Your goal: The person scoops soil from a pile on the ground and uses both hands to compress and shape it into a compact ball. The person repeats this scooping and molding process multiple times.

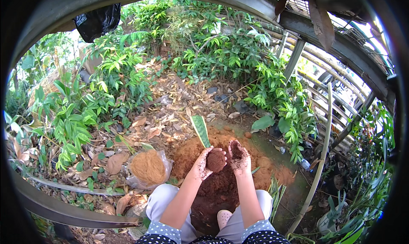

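Note:
My left hand (204, 167) holds a round ball of dark brown soil (216, 161) in its curled fingers. A variegated snake plant leaf (200, 131), green with pale yellow edges, rises from behind that ball; its lower end is hidden. Close by on the right, my right hand (241, 162) is cupped palm up with dark soil (236, 150) in it. Both hands are smeared with soil. Beneath them lies a heap of dark, loose soil (217, 193), with reddish-brown earth (188, 148) around it.
Left of the heap sits a clear plastic bag of tan coconut fibre (148, 167). Long snake plant leaves (276, 193) lie by my right knee. A bent wooden pole (322, 151) stands at right, beside a bamboo fence (335, 74). Dry leaves (166, 100) cover the ground ahead.

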A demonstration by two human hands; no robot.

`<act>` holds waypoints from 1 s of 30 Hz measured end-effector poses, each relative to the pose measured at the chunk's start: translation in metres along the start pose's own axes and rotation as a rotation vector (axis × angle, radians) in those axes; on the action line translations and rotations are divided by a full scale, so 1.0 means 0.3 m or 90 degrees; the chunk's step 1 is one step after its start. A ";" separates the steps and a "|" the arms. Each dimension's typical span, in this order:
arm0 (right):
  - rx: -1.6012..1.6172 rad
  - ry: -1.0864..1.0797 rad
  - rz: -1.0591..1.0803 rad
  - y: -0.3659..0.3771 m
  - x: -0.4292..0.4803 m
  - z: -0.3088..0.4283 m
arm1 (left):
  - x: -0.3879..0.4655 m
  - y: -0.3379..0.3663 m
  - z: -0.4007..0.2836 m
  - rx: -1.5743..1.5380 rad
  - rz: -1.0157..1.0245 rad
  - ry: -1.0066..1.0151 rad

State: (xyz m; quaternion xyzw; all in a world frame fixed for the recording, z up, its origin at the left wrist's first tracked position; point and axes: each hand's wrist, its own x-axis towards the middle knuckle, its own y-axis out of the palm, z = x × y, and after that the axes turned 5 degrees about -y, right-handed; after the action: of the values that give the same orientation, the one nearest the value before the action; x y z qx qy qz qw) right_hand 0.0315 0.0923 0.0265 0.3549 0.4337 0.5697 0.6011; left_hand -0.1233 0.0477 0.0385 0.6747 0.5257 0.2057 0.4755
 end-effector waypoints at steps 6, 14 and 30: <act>0.030 -0.023 0.005 0.030 -0.017 0.041 | 0.029 -0.008 0.026 -0.132 0.097 -0.023; 0.081 -0.042 0.029 0.049 -0.052 0.067 | 0.023 0.033 0.035 -0.169 0.236 -0.062; -0.603 -0.347 0.346 0.069 -0.144 -0.051 | 0.108 -0.041 0.091 -0.002 -0.141 0.021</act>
State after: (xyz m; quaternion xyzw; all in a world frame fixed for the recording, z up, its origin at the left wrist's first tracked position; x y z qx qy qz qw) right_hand 0.0106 0.0506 0.0448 0.2804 -0.1424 0.7221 0.6162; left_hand -0.0967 0.0653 0.0080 0.6079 0.6047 0.1641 0.4878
